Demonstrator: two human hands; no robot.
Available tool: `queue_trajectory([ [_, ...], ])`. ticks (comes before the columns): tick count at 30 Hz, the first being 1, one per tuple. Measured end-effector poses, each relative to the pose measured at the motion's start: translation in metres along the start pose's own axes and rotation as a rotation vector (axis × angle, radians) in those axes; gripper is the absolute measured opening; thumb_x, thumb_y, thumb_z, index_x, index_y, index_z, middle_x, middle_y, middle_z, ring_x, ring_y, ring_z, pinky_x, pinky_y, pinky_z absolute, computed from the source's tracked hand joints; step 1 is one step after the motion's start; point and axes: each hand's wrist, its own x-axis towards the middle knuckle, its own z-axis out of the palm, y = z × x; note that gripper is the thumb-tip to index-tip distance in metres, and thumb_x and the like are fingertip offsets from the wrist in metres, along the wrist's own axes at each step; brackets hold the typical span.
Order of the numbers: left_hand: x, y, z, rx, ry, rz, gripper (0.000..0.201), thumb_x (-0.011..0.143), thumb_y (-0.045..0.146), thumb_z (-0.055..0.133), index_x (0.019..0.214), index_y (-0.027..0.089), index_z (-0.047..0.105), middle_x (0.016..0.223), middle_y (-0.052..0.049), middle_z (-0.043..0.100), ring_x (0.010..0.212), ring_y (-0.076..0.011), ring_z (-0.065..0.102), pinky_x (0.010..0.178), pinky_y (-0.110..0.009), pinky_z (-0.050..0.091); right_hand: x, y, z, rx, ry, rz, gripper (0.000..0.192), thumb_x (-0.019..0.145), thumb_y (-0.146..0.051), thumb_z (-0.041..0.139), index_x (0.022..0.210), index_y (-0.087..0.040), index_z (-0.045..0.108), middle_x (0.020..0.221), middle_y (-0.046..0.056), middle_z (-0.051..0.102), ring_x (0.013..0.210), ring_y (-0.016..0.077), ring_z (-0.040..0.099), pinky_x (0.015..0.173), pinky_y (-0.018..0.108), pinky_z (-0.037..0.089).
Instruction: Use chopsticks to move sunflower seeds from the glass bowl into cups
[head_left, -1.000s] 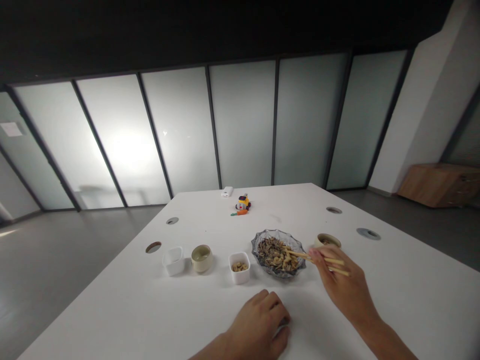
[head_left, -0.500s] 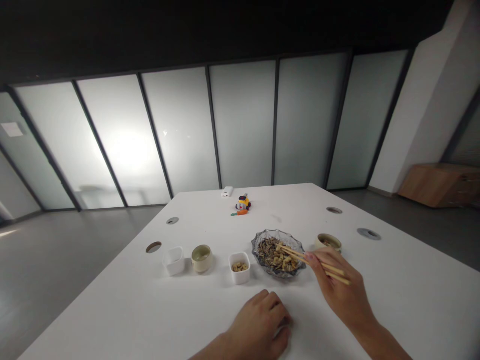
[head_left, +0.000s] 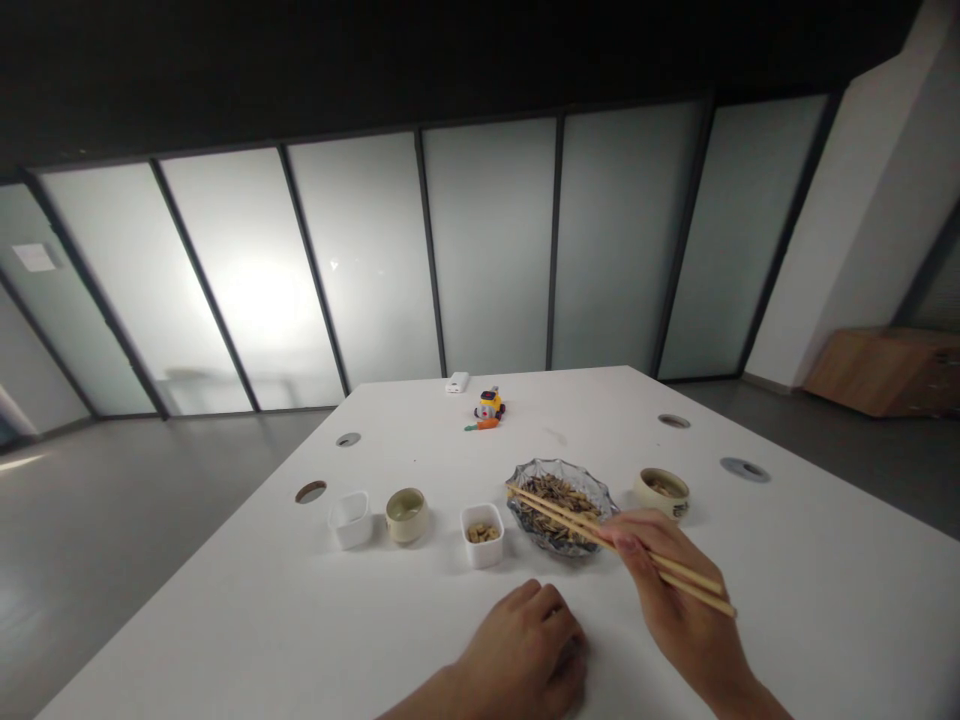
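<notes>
No legible text, label, brand or number appears; the paper sheet (head_left: 33,257) at upper left is unreadable.

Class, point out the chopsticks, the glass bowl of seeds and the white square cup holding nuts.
chopsticks (head_left: 570,517), head view, mid-shaft over the bowl.
glass bowl (head_left: 592,487), head view, far right rim.
white square cup (head_left: 484,550), head view, front wall.

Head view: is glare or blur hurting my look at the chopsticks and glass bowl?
Head view: glare sits only on the frosted panels behind; the chopsticks and glass bowl are dim but sharp; straight frames bow toward the edges from lens distortion.
</notes>
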Motion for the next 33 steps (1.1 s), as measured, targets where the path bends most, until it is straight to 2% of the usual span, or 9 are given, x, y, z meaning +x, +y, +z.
queue_trajectory([
  [4,0.001,-0.001,0.001,0.011,0.025,0.014,0.009,0.095,0.024,0.071,0.096,0.02,0.063,0.099,-0.005,0.069,0.091,-0.0219,0.065,0.087,-0.03,0.054,-0.008,-0.005,0.01,0.126,-0.076,-0.004,0.018,0.103,-0.018,0.059,0.097,-0.025,0.074,0.092,0.004,0.075,0.085,0.0176,0.076,0.078,0.025,0.063],
  [9,0.002,0.004,-0.004,0.004,0.014,0.008,0.01,0.094,0.022,0.071,0.101,0.018,0.065,0.107,-0.007,0.072,0.099,-0.0244,0.067,0.095,-0.033,0.054,-0.016,-0.011,0.019,0.22,-0.197,-0.027,0.018,0.104,-0.02,0.06,0.103,-0.026,0.077,0.093,0.004,0.075,0.084,0.0167,0.077,0.077,0.023,0.064],
  [12,0.001,0.005,-0.005,-0.007,-0.006,-0.005,0.009,0.095,0.023,0.072,0.099,0.019,0.065,0.105,-0.006,0.071,0.096,-0.0235,0.066,0.092,-0.032,0.055,-0.013,-0.007,0.014,0.153,-0.141,-0.021,0.017,0.105,-0.021,0.059,0.102,-0.025,0.076,0.095,0.005,0.075,0.088,0.0175,0.076,0.079,0.025,0.063],
  [16,-0.001,0.005,-0.008,-0.038,-0.019,-0.014,0.012,0.095,0.023,0.073,0.104,0.02,0.066,0.107,-0.004,0.07,0.098,-0.0225,0.066,0.091,-0.03,0.054,-0.001,0.011,-0.002,-0.1,0.048,0.008,0.021,0.107,-0.021,0.055,0.1,-0.024,0.074,0.093,0.005,0.074,0.089,0.0179,0.074,0.081,0.027,0.06],
  [18,-0.001,0.005,-0.009,-0.052,-0.021,-0.014,0.014,0.095,0.022,0.074,0.106,0.02,0.066,0.11,-0.004,0.07,0.1,-0.0222,0.065,0.093,-0.03,0.054,0.004,0.023,-0.009,-0.22,0.078,-0.01,0.021,0.107,-0.023,0.054,0.097,-0.023,0.072,0.09,0.004,0.073,0.085,0.0177,0.073,0.079,0.028,0.059],
  [23,-0.002,0.004,-0.011,-0.079,-0.052,-0.027,0.015,0.096,0.023,0.074,0.108,0.021,0.065,0.112,-0.004,0.07,0.102,-0.0223,0.065,0.094,-0.03,0.053,0.006,0.044,-0.014,-0.366,0.055,-0.071,0.026,0.109,-0.031,0.054,0.087,-0.023,0.065,0.081,0.003,0.071,0.074,0.0179,0.072,0.073,0.029,0.056],
  [33,-0.002,0.006,-0.013,-0.089,-0.06,-0.042,0.016,0.096,0.022,0.073,0.11,0.021,0.066,0.114,-0.005,0.069,0.105,-0.0227,0.065,0.096,-0.031,0.053,-0.005,0.053,-0.006,-0.311,-0.018,-0.03,0.025,0.109,-0.031,0.055,0.088,-0.023,0.066,0.084,0.004,0.071,0.076,0.0191,0.073,0.074,0.031,0.058],
])
